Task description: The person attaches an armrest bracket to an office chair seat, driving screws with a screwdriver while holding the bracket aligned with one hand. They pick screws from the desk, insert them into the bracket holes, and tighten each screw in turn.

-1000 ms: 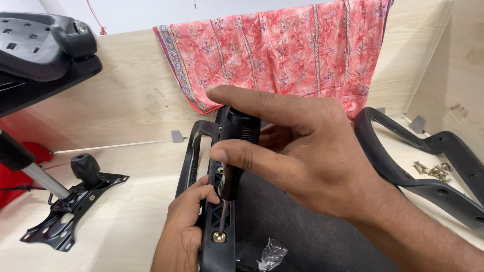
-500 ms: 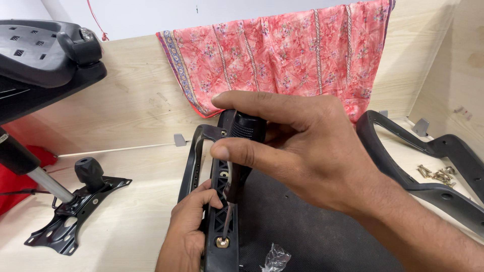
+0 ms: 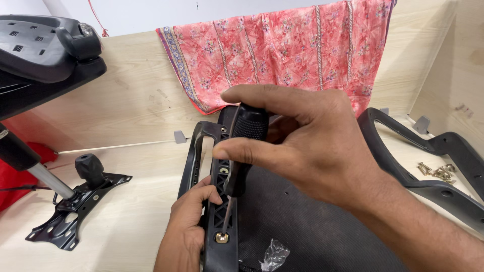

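since before, our right hand (image 3: 312,146) stays clamped on the screwdriver (image 3: 244,151); left hand (image 3: 189,226) grips the frame (image 3: 219,236) at 6 o'clock—keep the tip square on the brass screw (image 3: 222,237).

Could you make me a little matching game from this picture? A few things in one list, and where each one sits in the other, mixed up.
Things:
1. screwdriver
2. patterned pink cloth
3. loose brass screws
4. crumpled clear wrapper

Places:
A. draped over the wooden back board
B. on the dark mesh, near the bottom edge
C. gripped in the right hand, tip on a brass screw
D. by the curved black armrest at far right

Pairs: 1-C, 2-A, 3-D, 4-B
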